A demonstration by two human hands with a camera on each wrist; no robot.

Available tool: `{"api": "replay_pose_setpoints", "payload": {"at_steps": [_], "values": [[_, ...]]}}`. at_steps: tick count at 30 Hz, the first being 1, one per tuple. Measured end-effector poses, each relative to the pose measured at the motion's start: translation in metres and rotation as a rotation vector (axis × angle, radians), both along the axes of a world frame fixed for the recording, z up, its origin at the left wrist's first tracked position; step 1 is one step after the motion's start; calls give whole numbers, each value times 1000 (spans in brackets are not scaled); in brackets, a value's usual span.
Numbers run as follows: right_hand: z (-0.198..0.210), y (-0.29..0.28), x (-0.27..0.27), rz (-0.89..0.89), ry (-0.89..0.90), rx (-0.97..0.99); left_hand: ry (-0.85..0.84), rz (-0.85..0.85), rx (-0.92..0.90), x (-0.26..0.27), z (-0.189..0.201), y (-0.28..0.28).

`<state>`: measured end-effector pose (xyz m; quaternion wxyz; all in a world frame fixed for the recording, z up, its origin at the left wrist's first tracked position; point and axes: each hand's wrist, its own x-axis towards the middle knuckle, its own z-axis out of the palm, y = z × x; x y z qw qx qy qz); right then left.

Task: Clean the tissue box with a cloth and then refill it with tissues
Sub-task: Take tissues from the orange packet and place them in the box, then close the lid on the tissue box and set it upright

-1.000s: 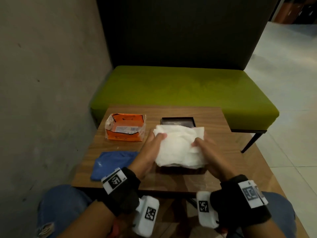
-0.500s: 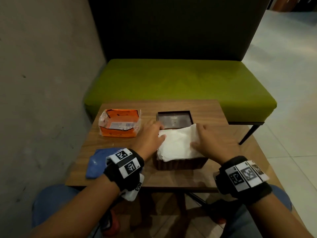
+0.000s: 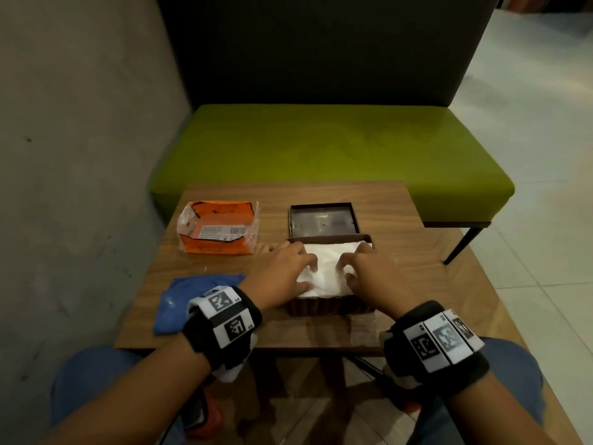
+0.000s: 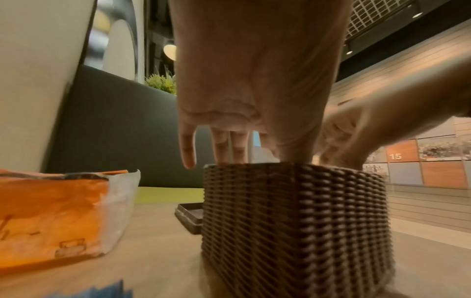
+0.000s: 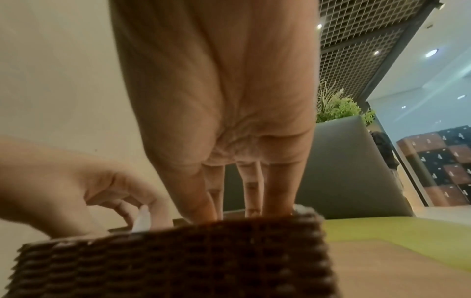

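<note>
A brown woven tissue box (image 3: 324, 308) stands on the wooden table (image 3: 417, 252), filled with a white stack of tissues (image 3: 327, 268). My left hand (image 3: 285, 268) presses on the stack's left side, fingers reaching over the rim. My right hand (image 3: 362, 268) presses on the right side. The left wrist view has the box (image 4: 293, 221) up close with the left hand's fingers (image 4: 221, 149) dipping inside. In the right wrist view the fingers (image 5: 252, 193) push down behind the box wall (image 5: 178, 262). The blue cloth (image 3: 192, 293) lies at the table's near left.
The box's dark lid (image 3: 322, 221) lies upside down just behind the box. An opened orange tissue pack (image 3: 218, 229) sits at the far left. A green bench (image 3: 321, 149) stands beyond the table, and a grey wall (image 3: 80, 155) rises on the left.
The tissue stack, held above the box a second ago, has gone down into it. Both hands moved from its sides onto its top.
</note>
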<state>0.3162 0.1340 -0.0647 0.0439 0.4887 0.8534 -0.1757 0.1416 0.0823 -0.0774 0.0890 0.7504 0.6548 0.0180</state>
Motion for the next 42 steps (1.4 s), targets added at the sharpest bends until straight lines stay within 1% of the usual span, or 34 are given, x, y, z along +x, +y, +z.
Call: {"api": "replay_pose_setpoints", "payload": {"at_steps": [2, 3, 6, 8, 10, 12, 15, 18, 21, 22, 23, 24, 25, 26, 27, 28, 29, 30, 32, 33, 35, 37, 40, 42], "values": [[-1, -3, -1, 1, -13, -12, 5, -11, -36, -4, 6, 2], [-1, -3, -2, -11, 2, 5, -11, -8, -15, -4, 10, 3], [4, 1, -7, -26, 115, 97, -91, 24, 163, 1, 19, 7], [7, 3, -10, -6, 131, 113, -104, 6, 197, 5, 19, 8], [5, 4, -12, 19, 38, 60, -82, -14, 121, 6, 13, 8], [-1, 6, -13, 22, -40, -7, -38, 7, 37, 4, 5, 7], [-12, 8, -15, 11, -65, -68, 34, 52, -42, 3, -8, 8], [-18, 10, -20, 36, -136, -88, 135, 51, -111, 6, -14, 14], [-22, 17, -21, 48, -136, -115, 154, 36, -167, 5, -11, 23], [-21, 19, -19, 48, -120, -127, 113, 28, -179, 2, -9, 26], [-19, 19, -17, 48, -98, -135, -10, 34, -167, -2, -6, 29], [-17, 18, -14, 47, -62, -130, -191, 62, -108, -8, -4, 31], [-15, 14, -11, 46, -6, -114, -385, 117, -3, -15, 0, 33], [-12, 7, -9, 56, 56, -105, -536, 196, 132, -24, 3, 36], [-9, -2, -7, 86, 105, -113, -616, 268, 234, -33, 3, 40], [-6, -11, -5, 133, 115, -136, -629, 308, 255, -41, 3, 44], [-5, -19, -5, 183, 85, -160, -608, 305, 194, -48, -1, 49], [-7, -24, -5, 221, 38, -177, -545, 260, 81, -52, -4, 54], [-15, -23, -4, 263, -55, -177, -359, 149, -112, -54, -11, 63], [-19, -21, -4, 273, -88, -171, -304, 128, -176, -54, -15, 67], [-23, -17, -5, 292, -133, -183, -319, 120, -272, -53, -23, 72], [-25, -15, -7, 298, -153, -225, -354, 119, -259, -53, -33, 76], [-24, -12, -8, 289, -180, -271, -364, 131, -167, -50, -41, 77], [-23, -12, -8, 285, -189, -272, -308, 99, -104, -49, -42, 78]]}}
